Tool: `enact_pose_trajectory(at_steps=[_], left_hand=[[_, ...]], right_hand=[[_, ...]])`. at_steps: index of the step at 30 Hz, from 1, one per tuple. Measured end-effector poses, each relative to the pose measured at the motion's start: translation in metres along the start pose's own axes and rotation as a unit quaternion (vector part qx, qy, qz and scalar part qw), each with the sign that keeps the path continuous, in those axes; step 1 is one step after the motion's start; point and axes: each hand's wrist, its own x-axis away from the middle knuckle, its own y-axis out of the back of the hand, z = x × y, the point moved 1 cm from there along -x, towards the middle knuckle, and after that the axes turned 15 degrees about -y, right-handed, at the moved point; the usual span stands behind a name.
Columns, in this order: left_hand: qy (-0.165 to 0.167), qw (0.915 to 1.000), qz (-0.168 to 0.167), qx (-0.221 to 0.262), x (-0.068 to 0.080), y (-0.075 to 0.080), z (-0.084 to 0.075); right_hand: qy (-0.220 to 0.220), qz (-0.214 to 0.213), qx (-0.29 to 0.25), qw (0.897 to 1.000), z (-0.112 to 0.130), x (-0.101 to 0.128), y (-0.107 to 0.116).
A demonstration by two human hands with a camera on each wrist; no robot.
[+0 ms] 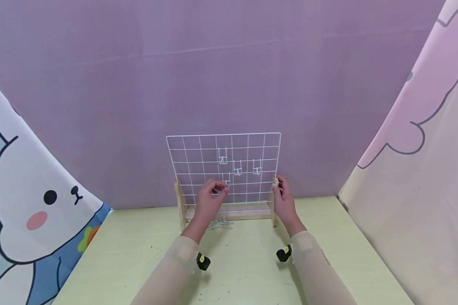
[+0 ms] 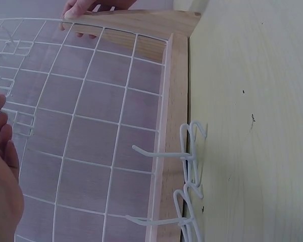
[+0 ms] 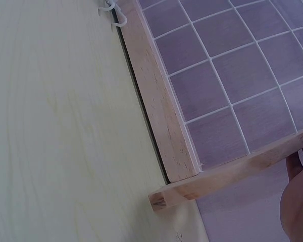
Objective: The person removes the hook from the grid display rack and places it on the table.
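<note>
Grid panel: I see a white wire grid (image 1: 198,169) standing upright in a wooden stand (image 1: 229,214) at the far middle of the table (image 1: 137,254), against the purple backdrop (image 1: 213,63).
Hung hooks: four white wire hooks (image 1: 223,156) already sit on the grid's right half.
Left grip: my left hand (image 1: 210,199) is at the grid's lower middle, fingertips pinching a white hook (image 1: 227,181) against the wires.
Right grip: my right hand (image 1: 284,199) grasps the right upright post (image 1: 275,182) of the stand, fingers wrapped around it.
Spare hooks: a small pile of loose hooks (image 1: 221,223) lies on the table just in front of the stand's base rail, below my left hand; the left wrist view shows two (image 2: 189,166) touching the rail.
Surroundings: cartoon-print curtains (image 1: 30,203) hang at left and right.
</note>
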Motion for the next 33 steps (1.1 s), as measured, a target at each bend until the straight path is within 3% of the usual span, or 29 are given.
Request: enact_pose_trajectory(at_steps=[6, 17, 27, 33], left_hand=[[0.000, 0.9999, -0.010, 0.003, 0.001, 0.000, 0.002], [-0.029, 0.9992, -0.027, -0.002, 0.002, 0.002, 0.003], [-0.036, 0.9989, -0.025, -0.015, 0.000, 0.003, 0.003], [-0.037, 0.9989, -0.021, -0.021, -0.001, 0.004, 0.004]], right_hand=[[0.002, 0.004, -0.006, 1.000, 0.000, 0.000, 0.000], [0.001, 0.001, -0.007, 1.000, -0.003, 0.000, 0.000], [0.008, 0.006, -0.012, 1.000, -0.002, 0.000, 0.001], [0.003, 0.017, -0.028, 0.999, 0.020, 0.012, 0.000]])
